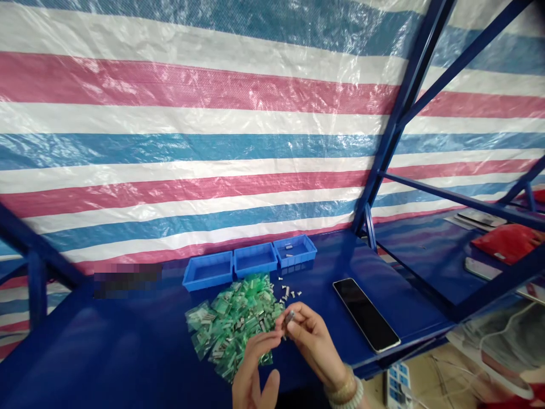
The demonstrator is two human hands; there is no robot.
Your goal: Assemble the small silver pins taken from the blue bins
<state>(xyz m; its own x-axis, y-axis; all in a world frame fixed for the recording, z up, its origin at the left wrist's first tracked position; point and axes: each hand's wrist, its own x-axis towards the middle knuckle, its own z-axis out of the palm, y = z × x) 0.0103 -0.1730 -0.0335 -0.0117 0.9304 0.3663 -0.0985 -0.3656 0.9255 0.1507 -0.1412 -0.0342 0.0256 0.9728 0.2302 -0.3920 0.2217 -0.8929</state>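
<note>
My right hand [313, 338] is closed in a pinch on a small metal part [289, 316], held just above the blue table [106, 352]. My left hand [253, 372] sits below and to the left. Its fingertips touch the same small part while its lower fingers spread apart. Both hands hover at the right edge of a heap of small green plastic bags [232, 324] holding metal parts. A few loose metal parts [287, 292] lie just beyond the heap.
Three shallow blue trays [251, 260] stand in a row behind the heap; the right one holds a few parts. A dark phone [366, 313] lies to the right. Blue rack posts [395, 125] rise at right, with a striped tarp behind. Red packets [506, 241] lie on the neighbouring surface.
</note>
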